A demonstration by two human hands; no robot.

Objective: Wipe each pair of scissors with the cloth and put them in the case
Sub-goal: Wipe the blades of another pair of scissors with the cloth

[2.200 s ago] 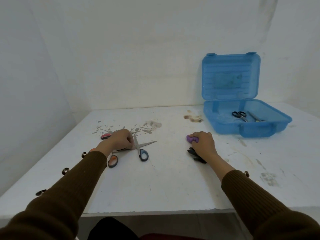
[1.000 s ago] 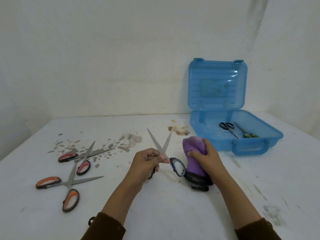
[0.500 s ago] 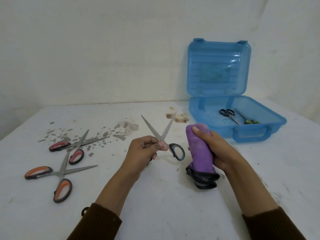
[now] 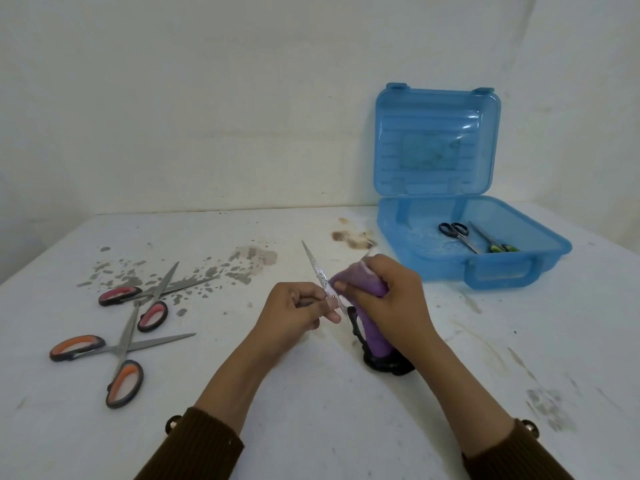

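Note:
My left hand grips an open pair of scissors near the pivot, one speckled blade pointing up and away. My right hand holds the purple cloth with a black trim, wrapped over the other blade, whose tip shows just above the hand. Two more pairs lie open on the table at the left: one with pink handles and one with orange handles. The blue case stands open at the back right, with a black-handled pair and a green-handled pair inside.
The white table has grey flaked patches behind the loose scissors and brown stains left of the case. White walls close off the back. The case lid stands upright against the wall.
My right hand brought the cloth left onto the scissors and closed it over one blade. Earlier my left hand lifted these scissors from the table and the view shifted left.

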